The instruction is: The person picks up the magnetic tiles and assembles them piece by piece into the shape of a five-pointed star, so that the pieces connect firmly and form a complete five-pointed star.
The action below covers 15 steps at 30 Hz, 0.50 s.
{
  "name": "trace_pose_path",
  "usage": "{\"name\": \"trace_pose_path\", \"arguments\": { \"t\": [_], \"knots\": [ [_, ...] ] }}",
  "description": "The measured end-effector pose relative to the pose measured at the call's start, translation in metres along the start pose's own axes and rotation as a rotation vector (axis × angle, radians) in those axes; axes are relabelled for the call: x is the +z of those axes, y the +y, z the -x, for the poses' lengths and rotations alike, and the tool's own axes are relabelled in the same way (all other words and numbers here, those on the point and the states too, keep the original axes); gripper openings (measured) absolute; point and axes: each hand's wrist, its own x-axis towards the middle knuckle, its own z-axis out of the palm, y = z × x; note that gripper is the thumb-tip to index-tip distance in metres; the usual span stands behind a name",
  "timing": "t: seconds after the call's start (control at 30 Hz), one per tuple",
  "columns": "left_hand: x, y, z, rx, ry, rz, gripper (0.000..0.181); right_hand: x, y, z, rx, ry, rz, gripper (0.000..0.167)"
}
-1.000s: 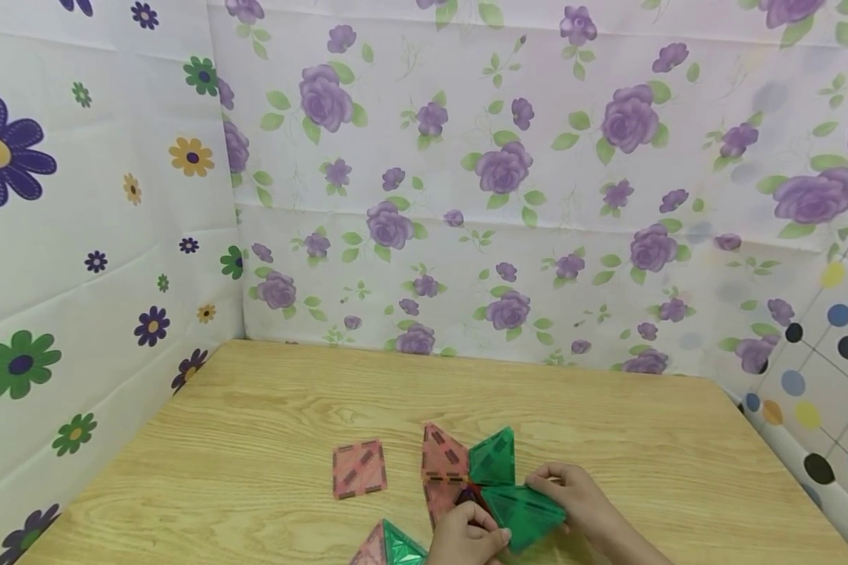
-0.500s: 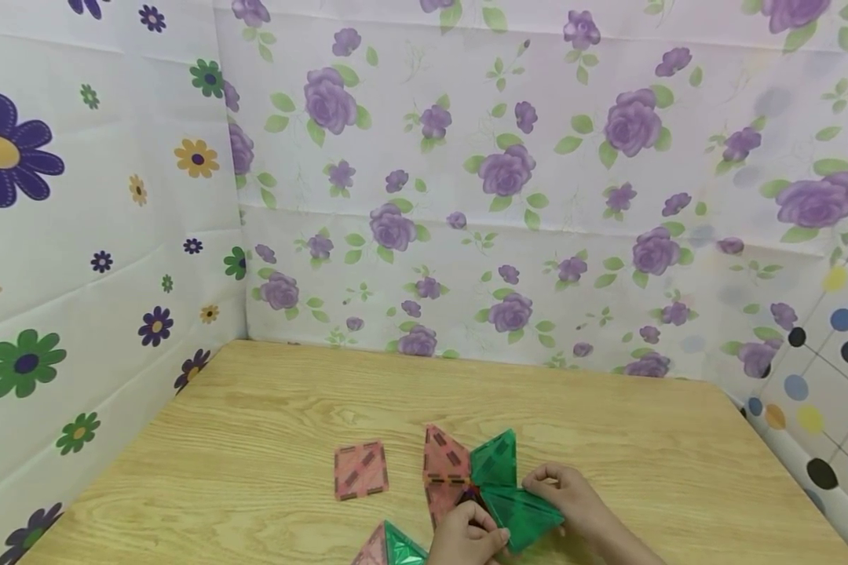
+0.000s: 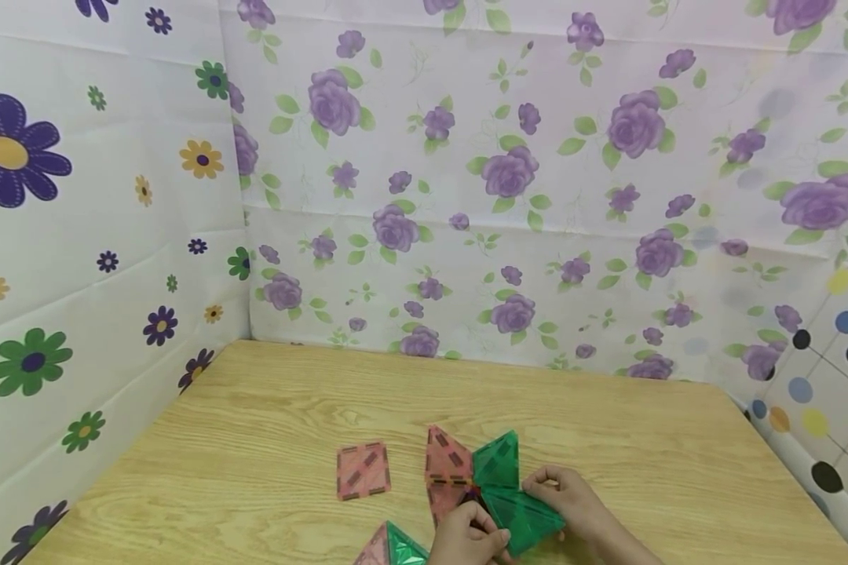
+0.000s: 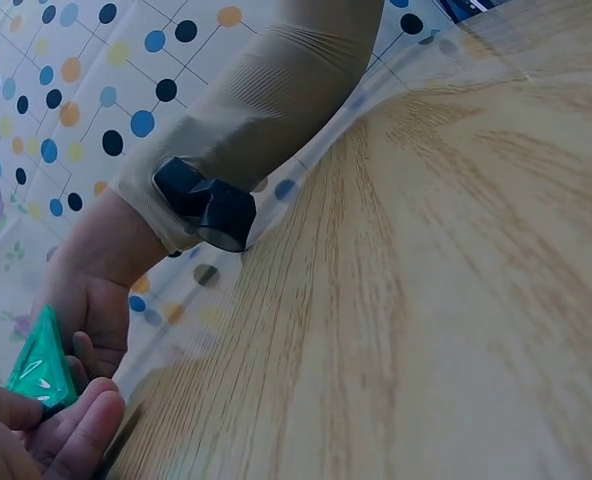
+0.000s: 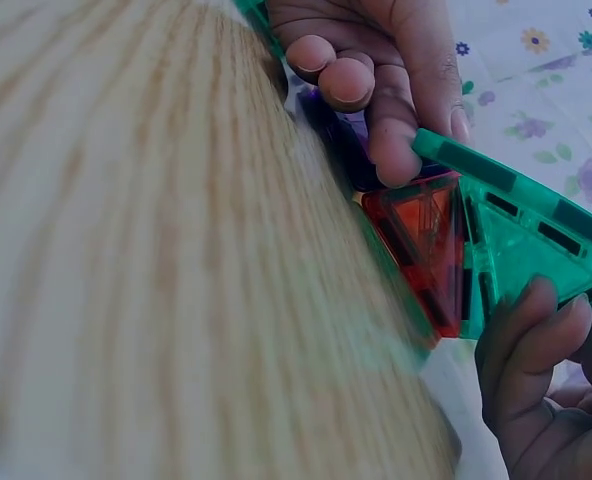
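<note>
In the head view, my left hand [image 3: 469, 536] pinches the near corner of a green triangular magnetic tile [image 3: 523, 518]. My right hand [image 3: 568, 500] holds the same tile's outer side. The tile's inner edge meets a cluster of magnetic tiles: two pink ones [image 3: 448, 457], another green one [image 3: 499, 463] and, seen from the right wrist, a red triangle [image 5: 421, 235] with a dark purple piece [image 5: 341, 135] beside it. From that view the held tile stands tilted above the tabletop. My left hand hides part of the cluster in the head view.
A pink square tile [image 3: 363, 471] lies flat left of the cluster. At the front edge of the view, a pink and green pointed piece [image 3: 389, 545] is partly cut off. Patterned cloth [image 3: 424, 196] hangs behind the wooden table [image 3: 283, 408].
The head view has shifted slightly, so everything sits a little farther right and lower. Both hands keep their hold on the green tile, with barely any movement.
</note>
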Motion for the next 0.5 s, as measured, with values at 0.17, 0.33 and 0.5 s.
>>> {"name": "trace_pose_path", "arguments": {
  "t": [0.17,0.33,0.5],
  "knots": [
    [-0.0011,-0.0013,0.0005,0.001,-0.017,-0.001,0.016,0.001,0.0005,-0.0006,0.002,0.023,0.034,0.035],
    [-0.0019,0.0,0.0008,-0.006,-0.01,-0.019,0.017,0.0019,0.0006,-0.0008,0.009,0.033,0.043,0.034],
    [-0.0024,0.002,0.0008,-0.026,-0.005,-0.022,0.017,0.0021,0.0013,-0.001,-0.013,0.007,0.032,0.034]
  ]
}}
